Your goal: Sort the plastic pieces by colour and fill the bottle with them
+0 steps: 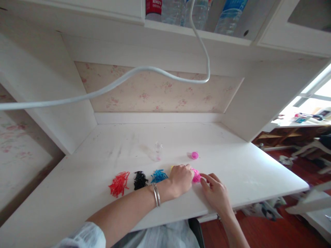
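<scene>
My left hand (pixel 181 179), with a silver bangle at the wrist, lies curled on the white desk (pixel 103 206), its fingers closed over the near edge of a pink pile of small pieces (pixel 197 176). My right hand (pixel 216 193) rests just right of that pile, fingers bent, fingertips touching it. To the left lie three more little piles in a row: red (pixel 119 183), black (pixel 140 180) and blue (pixel 158 176). A sliver of yellow (pixel 172 167) shows behind my left hand. A small clear vial (pixel 158 151) stands further back, and its pink cap (pixel 194 155) lies to the right.
A white cable (pixel 134 73) hangs across the view above the desk. Plastic bottles (pixel 230 15) stand on the shelf overhead. White side panels wall the desk at left and right. The desk's front edge drops to a red wooden floor (pixel 263 230) with clutter at right.
</scene>
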### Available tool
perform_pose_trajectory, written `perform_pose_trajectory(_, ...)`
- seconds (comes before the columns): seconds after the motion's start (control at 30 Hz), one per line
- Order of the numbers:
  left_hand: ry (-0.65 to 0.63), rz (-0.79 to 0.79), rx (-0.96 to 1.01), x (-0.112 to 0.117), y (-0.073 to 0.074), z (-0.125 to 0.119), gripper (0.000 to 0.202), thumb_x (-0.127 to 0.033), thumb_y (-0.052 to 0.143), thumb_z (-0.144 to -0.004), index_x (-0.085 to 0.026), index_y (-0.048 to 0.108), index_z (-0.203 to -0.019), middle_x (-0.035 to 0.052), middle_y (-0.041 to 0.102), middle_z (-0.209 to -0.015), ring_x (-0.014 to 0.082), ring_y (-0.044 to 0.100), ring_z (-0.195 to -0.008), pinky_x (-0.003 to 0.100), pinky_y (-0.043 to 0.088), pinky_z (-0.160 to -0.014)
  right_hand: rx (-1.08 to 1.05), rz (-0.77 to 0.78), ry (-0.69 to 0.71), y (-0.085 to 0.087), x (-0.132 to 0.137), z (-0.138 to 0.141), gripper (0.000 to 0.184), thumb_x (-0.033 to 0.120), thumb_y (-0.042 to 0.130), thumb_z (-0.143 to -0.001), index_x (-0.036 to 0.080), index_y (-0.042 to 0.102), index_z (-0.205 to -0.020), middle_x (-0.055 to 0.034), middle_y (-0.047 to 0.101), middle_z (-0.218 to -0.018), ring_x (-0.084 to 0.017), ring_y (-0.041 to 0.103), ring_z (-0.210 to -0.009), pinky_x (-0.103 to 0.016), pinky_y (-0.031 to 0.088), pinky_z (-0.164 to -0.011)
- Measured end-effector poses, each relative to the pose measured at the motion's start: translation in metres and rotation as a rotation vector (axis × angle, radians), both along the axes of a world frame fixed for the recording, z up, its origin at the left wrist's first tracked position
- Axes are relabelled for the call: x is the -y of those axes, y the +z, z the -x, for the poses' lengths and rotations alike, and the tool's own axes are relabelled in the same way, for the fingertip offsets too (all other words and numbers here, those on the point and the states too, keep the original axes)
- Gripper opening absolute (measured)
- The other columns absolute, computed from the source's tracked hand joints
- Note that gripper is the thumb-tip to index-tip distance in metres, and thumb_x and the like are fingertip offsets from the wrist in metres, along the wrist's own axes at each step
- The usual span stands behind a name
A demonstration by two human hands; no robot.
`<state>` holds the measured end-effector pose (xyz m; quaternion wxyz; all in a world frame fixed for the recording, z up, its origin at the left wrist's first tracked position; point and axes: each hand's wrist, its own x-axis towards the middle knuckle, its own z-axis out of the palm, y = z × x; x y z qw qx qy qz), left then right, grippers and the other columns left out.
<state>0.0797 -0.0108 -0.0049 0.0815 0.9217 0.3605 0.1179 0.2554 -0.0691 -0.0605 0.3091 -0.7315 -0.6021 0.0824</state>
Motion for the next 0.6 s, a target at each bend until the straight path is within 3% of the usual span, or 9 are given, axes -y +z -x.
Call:
perform_pose_trajectory(0.33, 0.077, 0.017, 0.143, -0.018, 0.011, 0.009, 0.028, -0.028, 0.041, -0.091, -0.022, 0.069, -0.086, 0.0038, 0.065, -0.089, 0.0181, 0.064, -0.075, 0.028, 0.049, -0.065, 0.018, -0.035, 0.009, 0.000, 0.001, 0.003, 0.031, 0.046, 0.046, -0.086, 0.027, 0.070, -0.093, -0.0012, 0.063, -0.082, -0.013, 0.054, -0.061, -0.025, 0.040, -0.062)
perform_pose_trajectory(0.43, 0.074, 0.019, 0.212, -0.021, 0.026, 0.026, 0.025, -0.029, 0.043, -0.092, -0.025, 0.068, -0.090, 0.0004, 0.065, -0.092, 0.0149, 0.063, -0.080, 0.026, 0.049, -0.072, 0.001, -0.057, -0.001, 0.002, 0.002, 0.004, 0.032, 0.047, 0.046, -0.086, 0.027, 0.070, -0.092, -0.0011, 0.062, -0.080, -0.013, 0.054, -0.062, -0.025, 0.041, -0.062)
perform_pose_trajectory(0.6, 0.098, -0.031, 0.369, -0.029, 0.068, 0.077, 0.023, -0.027, 0.044, -0.092, -0.022, 0.067, -0.091, 0.0009, 0.065, -0.092, 0.0135, 0.060, -0.085, 0.024, 0.046, -0.078, -0.083, -0.116, -0.054, 0.005, 0.004, 0.005, 0.033, 0.048, 0.048, -0.085, 0.024, 0.070, -0.089, -0.0002, 0.060, -0.077, -0.012, 0.053, -0.060, -0.024, 0.040, -0.061)
